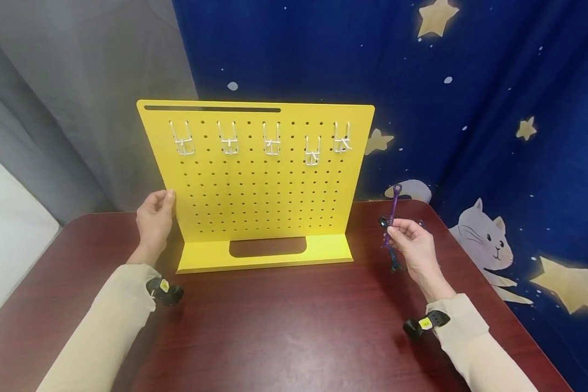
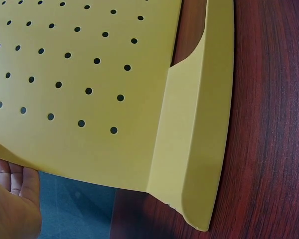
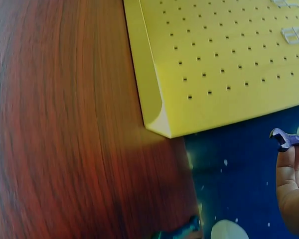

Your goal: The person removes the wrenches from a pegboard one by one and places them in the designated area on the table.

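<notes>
A yellow pegboard [image 1: 210, 185] stands upright on the table, several white wire hooks [image 1: 271, 146] along its upper part. My left hand [image 1: 154, 218] grips the board's left edge, thumb in front; in the left wrist view its fingers [image 2: 17, 179] go round behind the edge. To the right of the board, my right hand [image 1: 418, 247] pinches a purple wrench [image 1: 394, 204] between thumb and fingers, ring end up. The wrench's open-ended jaw shows in the right wrist view. Below that hand lie more wrenches, one of them teal [image 1: 395, 262], partly hidden by the hand.
The dark red wooden table [image 1: 274, 326] reaches back to a blue curtain [image 1: 294, 49] with stars and a cat print. A grey curtain [image 1: 88, 109] hangs at the left, above a white surface [image 1: 10, 234]. The pegboard's base has a cut-out in its middle.
</notes>
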Available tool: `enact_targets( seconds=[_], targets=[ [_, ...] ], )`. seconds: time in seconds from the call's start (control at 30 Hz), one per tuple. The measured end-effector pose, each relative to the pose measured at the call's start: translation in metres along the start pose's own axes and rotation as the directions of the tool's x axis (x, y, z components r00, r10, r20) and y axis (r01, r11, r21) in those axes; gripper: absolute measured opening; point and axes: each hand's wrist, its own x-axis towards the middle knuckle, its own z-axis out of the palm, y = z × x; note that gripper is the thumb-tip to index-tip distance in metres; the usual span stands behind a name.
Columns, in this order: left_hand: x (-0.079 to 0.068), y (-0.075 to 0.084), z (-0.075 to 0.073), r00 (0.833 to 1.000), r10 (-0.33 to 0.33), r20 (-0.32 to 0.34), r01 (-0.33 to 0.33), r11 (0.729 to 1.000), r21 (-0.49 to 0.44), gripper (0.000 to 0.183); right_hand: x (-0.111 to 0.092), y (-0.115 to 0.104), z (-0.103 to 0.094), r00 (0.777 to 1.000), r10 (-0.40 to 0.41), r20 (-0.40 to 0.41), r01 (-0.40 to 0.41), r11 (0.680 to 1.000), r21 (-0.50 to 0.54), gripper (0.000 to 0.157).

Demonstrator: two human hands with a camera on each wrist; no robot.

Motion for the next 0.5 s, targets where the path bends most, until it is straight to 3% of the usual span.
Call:
enact_targets(
  seconds=[0.4, 0.5],
  targets=[
    [0.0, 0.0, 0.001, 1.0, -0.003, 0.009, 0.003, 1.0, 0.001, 0.026, 0.008, 0.008, -0.046, 0.997, 0.03, -0.077, -0.025, 0.998, 0.056, 0.013],
    [0.002, -0.001, 0.0, 1.0, -0.013, 0.013, 0.013, 1.0, 0.017, 0.029, 0.012, 0.013, -0.058, 0.994, 0.043, -0.101, -0.04, 0.999, 0.029, 0.013]
  ],
)
